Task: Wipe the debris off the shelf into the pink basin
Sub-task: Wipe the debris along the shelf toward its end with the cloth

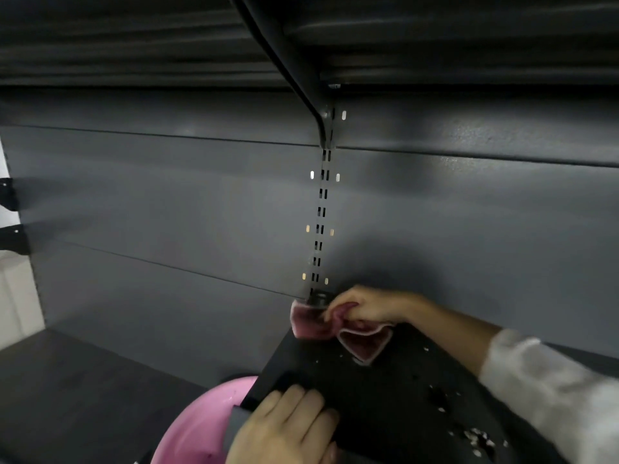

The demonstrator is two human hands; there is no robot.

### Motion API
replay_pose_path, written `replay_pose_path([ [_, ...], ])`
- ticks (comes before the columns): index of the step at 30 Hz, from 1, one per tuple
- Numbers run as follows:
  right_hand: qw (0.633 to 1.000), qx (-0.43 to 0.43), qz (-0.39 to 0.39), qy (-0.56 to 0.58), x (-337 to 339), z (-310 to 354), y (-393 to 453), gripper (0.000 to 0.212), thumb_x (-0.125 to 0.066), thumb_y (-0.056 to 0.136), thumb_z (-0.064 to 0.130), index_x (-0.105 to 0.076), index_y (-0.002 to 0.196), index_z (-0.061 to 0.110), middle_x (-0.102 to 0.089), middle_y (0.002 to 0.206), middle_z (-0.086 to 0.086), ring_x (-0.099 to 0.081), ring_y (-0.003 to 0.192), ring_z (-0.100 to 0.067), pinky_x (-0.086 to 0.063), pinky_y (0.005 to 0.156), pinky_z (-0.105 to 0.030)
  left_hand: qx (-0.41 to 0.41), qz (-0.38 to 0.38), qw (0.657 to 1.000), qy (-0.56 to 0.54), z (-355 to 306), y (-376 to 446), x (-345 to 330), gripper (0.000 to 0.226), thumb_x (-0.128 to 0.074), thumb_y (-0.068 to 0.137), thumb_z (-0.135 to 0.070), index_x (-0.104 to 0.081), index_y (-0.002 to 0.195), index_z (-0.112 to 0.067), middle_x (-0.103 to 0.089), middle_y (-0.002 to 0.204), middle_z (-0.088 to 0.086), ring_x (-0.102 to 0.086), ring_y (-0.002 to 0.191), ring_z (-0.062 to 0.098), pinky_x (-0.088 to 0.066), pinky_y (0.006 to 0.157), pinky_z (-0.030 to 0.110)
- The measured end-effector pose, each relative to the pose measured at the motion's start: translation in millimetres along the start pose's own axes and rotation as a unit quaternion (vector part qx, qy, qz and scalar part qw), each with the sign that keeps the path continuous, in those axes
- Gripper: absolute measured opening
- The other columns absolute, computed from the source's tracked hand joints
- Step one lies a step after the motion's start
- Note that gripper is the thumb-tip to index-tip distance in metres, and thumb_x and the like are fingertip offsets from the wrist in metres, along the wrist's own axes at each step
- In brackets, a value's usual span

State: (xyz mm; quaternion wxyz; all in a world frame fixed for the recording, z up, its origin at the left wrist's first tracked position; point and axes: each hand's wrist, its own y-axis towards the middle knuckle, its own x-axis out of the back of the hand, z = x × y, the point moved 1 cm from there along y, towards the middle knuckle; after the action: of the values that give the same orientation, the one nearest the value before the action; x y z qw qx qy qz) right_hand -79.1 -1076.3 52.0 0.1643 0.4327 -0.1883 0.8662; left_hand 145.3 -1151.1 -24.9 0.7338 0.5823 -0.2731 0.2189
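A dark shelf board (385, 396) fills the lower right, scattered with small pale debris (475, 437), densest near its front right. My right hand (365, 304) is shut on a dark red cloth with a pale edge (335, 326), pressed at the board's back left corner by the slotted upright. My left hand (284, 426) grips the board's front left corner. The pink basin (197, 420) sits below that corner, partly hidden by the board and my left hand.
A grey back panel (167, 212) rises behind, with a slotted upright (320, 226) in the middle. An upper shelf and its bracket (291, 61) hang overhead. A lower dark shelf (67, 396) lies at the left. A pale wall (16, 296) shows at the far left.
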Motion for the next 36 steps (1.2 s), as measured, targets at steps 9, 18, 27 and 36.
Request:
replay_pose_path([
  [9, 0.984, 0.141, 0.109, 0.007, -37, 60, 1, 0.040, -0.037, 0.084, -0.018, -0.051, 0.119, -0.008, -0.044, 0.138, -0.025, -0.041, 0.130, -0.026, -0.028, 0.113, -0.027, -0.012, -0.066, 0.998, -0.019, -2, 4, 11, 0.025, -0.048, 0.067, -0.019, -0.062, 0.047, -0.017, -0.060, 0.053, 0.001, -0.056, 0.053, 0.019, -0.045, 0.049, 0.023],
  [18, 0.993, 0.068, 0.099, 0.001, 30, 13, -48, 0.044, -0.043, 0.074, -0.005, -0.067, 0.097, 0.023, -0.062, 0.118, -0.015, -0.060, 0.108, -0.031, -0.047, 0.095, -0.036, 0.000, -0.089, 0.996, -0.022, -4, 7, 17, 0.023, -0.048, 0.064, -0.019, -0.062, 0.046, -0.013, -0.058, 0.052, 0.004, -0.041, 0.062, 0.018, -0.034, 0.053, 0.027],
  [27, 0.989, -0.074, -0.092, 0.084, 19, -44, -19, 0.040, -0.043, 0.085, -0.007, -0.060, 0.115, 0.012, -0.059, 0.119, -0.010, -0.053, 0.096, -0.017, -0.046, 0.071, -0.011, -0.012, -0.044, 0.999, -0.008, -1, 2, 10, 0.028, -0.047, 0.069, -0.021, -0.065, 0.047, -0.018, -0.066, 0.058, 0.000, -0.063, 0.056, 0.017, -0.048, 0.051, 0.021],
  [36, 0.979, -0.025, 0.020, 0.201, 24, -39, -109, 0.040, -0.042, 0.076, -0.009, -0.061, 0.099, 0.017, -0.075, 0.082, 0.016, -0.067, 0.076, 0.001, -0.053, 0.068, -0.011, -0.028, -0.100, 0.994, -0.032, -3, 6, 15, 0.025, -0.048, 0.065, -0.018, -0.066, 0.049, -0.012, -0.064, 0.057, 0.008, -0.038, 0.067, 0.020, -0.035, 0.057, 0.027],
])
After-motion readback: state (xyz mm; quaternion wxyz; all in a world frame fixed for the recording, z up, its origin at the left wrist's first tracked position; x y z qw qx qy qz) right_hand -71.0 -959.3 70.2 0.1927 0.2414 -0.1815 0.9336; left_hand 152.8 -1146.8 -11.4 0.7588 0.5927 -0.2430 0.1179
